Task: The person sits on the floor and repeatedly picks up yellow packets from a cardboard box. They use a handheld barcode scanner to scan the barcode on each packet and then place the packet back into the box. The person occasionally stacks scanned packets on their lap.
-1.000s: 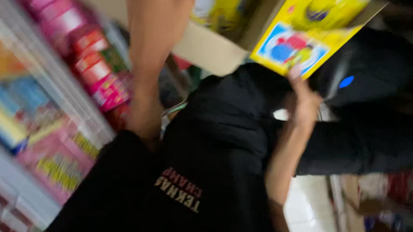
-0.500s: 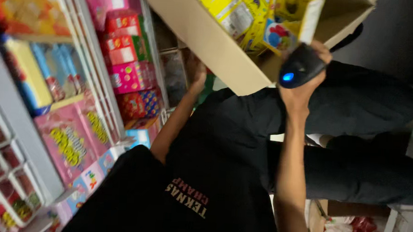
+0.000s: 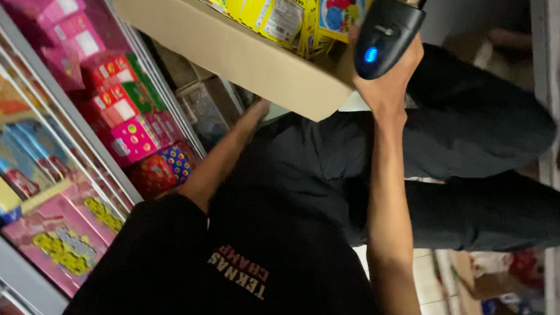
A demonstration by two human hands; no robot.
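A brown cardboard box (image 3: pixel 235 46) tilts across the top of the view, with several yellow printed packets (image 3: pixel 269 7) standing in it. My right hand (image 3: pixel 386 86) grips a black handheld scanner (image 3: pixel 383 35) with a blue light, held against the box's near corner beside the packets. My left hand (image 3: pixel 255 110) reaches up under the box's bottom edge. Its fingers are hidden behind the cardboard. My black shirt fills the lower middle.
White wire shelves (image 3: pixel 72 102) on the left hold pink, red and blue boxes (image 3: pixel 134 137). My legs in dark trousers (image 3: pixel 486 123) stretch to the right. Pale floor tiles (image 3: pixel 423 280) and low shelves with goods show at the lower right.
The box has shifted left and up in view. My right hand has risen with the scanner to the packets. My left hand has stayed under the box.
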